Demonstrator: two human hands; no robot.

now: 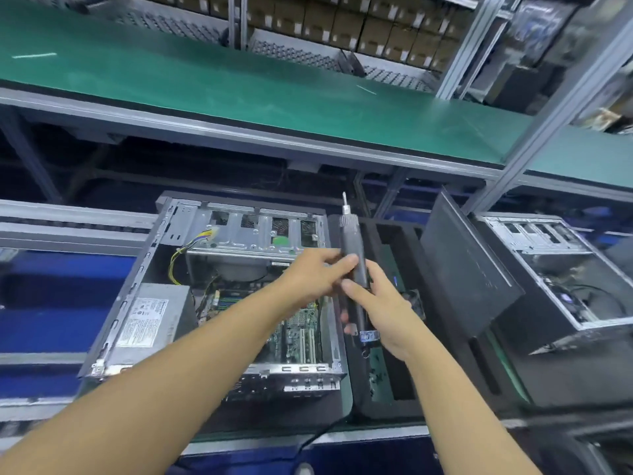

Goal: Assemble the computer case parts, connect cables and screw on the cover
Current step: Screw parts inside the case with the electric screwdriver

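Black electric screwdriver [351, 234], bit pointing away, is gripped by both hands above the open computer case [147, 255]: left hand [317, 277] around its barrel, right hand [385, 311] lower down.

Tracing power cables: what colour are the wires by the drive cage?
The wires are yellow and black; head view.

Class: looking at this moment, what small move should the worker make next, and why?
Probably swing the black electric screwdriver, gripped by left hand and right hand, bit-down toward the open grey metal computer case: its bit now points up and away from it.
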